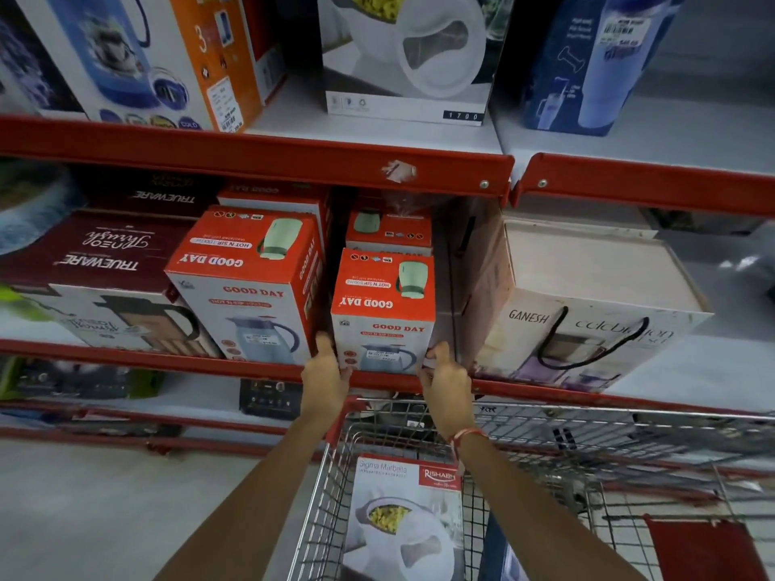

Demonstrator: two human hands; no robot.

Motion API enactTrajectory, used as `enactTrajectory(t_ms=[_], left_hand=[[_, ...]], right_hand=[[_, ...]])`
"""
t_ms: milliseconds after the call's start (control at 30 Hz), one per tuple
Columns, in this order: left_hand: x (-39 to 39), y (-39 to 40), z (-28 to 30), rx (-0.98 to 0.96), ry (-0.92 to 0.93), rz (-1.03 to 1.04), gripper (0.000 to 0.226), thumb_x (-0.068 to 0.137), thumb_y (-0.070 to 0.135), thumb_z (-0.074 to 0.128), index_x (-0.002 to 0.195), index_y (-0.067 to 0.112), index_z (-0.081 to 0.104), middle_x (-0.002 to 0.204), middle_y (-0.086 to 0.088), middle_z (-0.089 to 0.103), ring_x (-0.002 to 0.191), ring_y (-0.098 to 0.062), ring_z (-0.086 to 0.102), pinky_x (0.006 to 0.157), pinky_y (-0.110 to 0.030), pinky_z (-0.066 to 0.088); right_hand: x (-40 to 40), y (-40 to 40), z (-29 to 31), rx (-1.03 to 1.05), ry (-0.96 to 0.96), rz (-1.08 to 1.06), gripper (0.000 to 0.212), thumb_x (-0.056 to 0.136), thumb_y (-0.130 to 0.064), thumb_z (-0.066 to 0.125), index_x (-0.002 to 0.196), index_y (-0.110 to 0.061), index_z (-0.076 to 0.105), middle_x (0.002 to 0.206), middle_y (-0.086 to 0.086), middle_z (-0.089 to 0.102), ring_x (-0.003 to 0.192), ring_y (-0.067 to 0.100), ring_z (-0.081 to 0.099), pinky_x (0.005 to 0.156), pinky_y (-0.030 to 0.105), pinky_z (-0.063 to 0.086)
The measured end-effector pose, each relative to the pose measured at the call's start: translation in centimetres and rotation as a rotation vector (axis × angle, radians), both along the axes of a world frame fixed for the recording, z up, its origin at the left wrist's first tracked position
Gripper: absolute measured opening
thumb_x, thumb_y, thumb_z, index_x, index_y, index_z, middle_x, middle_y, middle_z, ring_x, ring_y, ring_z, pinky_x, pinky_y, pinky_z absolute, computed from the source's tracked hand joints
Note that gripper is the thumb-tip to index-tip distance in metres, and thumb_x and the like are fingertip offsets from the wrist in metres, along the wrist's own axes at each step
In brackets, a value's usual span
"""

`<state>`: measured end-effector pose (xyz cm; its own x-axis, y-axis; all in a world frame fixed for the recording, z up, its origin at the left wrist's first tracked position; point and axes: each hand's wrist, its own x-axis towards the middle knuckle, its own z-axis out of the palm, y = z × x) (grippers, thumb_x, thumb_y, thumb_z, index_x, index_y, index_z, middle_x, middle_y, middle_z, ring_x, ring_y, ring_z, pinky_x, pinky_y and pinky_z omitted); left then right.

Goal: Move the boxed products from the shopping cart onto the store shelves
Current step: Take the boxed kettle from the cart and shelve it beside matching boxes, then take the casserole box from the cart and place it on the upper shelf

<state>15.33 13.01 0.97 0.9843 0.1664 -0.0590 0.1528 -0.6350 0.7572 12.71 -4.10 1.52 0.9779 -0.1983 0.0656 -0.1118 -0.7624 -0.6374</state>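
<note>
Both hands, left (pixel 325 381) and right (pixel 446 381), grasp a Good Day box (pixel 383 312) on the shelf (pixel 167 362); shopping cart (pixel 419 417) below.

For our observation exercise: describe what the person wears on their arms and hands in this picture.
Both forearms are bare, with no sleeves in view and no gloves on either hand. The right wrist carries a red-and-white thread band. The left hand and right hand show no rings or watch that I can make out.
</note>
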Motion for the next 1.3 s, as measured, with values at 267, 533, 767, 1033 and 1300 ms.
enactTrajectory(t_ms=[267, 533, 767, 1033, 1300], left_hand=[[-5.3, -0.5, -2.3, -0.044, -0.182, 0.046, 0.04, 0.083, -0.002, 0.06, 0.121, 0.005, 0.048, 0.122, -0.016, 0.055, 0.101, -0.024, 0.06, 0.094, -0.041, 0.053], [-13.2, -1.4, -14.4, 0.063, 0.473, -0.141, 0.049, 0.079, 0.017, 0.069, 0.123, 0.008, 0.051, 0.122, -0.014, 0.061, 0.104, -0.03, 0.061, 0.085, -0.036, 0.053], [-15.9, -1.0, -21.6, 0.014, 0.84, -0.081, 0.064, 0.075, 0.021, 0.071, 0.129, 0.005, 0.04, 0.122, -0.018, 0.06, 0.108, -0.036, 0.059, 0.09, -0.042, 0.053], [-16.6, -0.7, -16.6, -0.059, 0.833, -0.185, 0.051, 0.086, 0.035, 0.061, 0.13, 0.016, 0.044, 0.123, -0.01, 0.06, 0.115, -0.031, 0.056, 0.09, -0.035, 0.047], [-21.4, 2.1, -2.9, 0.013, 0.55, -0.132, 0.041, 0.085, 0.037, 0.063, 0.123, 0.022, 0.055, 0.112, -0.006, 0.07, 0.1, -0.028, 0.065, 0.083, -0.035, 0.052]], right_hand=[[-6.0, -2.6, -4.8, 0.092, 0.001, -0.001, 0.017, 0.089, -0.007, 0.057, 0.105, -0.013, 0.056, 0.088, 0.009, 0.069, 0.073, 0.018, 0.065, 0.062, 0.029, 0.054], [-13.6, -6.3, -14.0, 0.292, 0.785, -0.146, 0.067, 0.087, -0.022, 0.064, 0.143, -0.008, 0.031, 0.135, 0.016, 0.054, 0.116, 0.034, 0.057, 0.094, 0.03, 0.049], [-13.7, -7.9, -19.7, 0.566, 1.059, -0.233, 0.074, 0.087, -0.015, 0.065, 0.146, -0.003, 0.022, 0.128, 0.02, 0.055, 0.102, 0.029, 0.057, 0.076, 0.029, 0.045], [-14.3, -7.8, -17.4, 0.761, 0.954, -0.151, 0.068, 0.081, -0.003, 0.07, 0.138, -0.007, 0.034, 0.127, 0.016, 0.06, 0.101, 0.023, 0.061, 0.066, 0.017, 0.052], [-18.0, -8.1, -2.0, 0.637, 0.729, -0.006, 0.043, 0.088, -0.003, 0.06, 0.116, -0.031, 0.044, 0.097, -0.016, 0.056, 0.075, -0.005, 0.057, 0.057, 0.012, 0.049]])
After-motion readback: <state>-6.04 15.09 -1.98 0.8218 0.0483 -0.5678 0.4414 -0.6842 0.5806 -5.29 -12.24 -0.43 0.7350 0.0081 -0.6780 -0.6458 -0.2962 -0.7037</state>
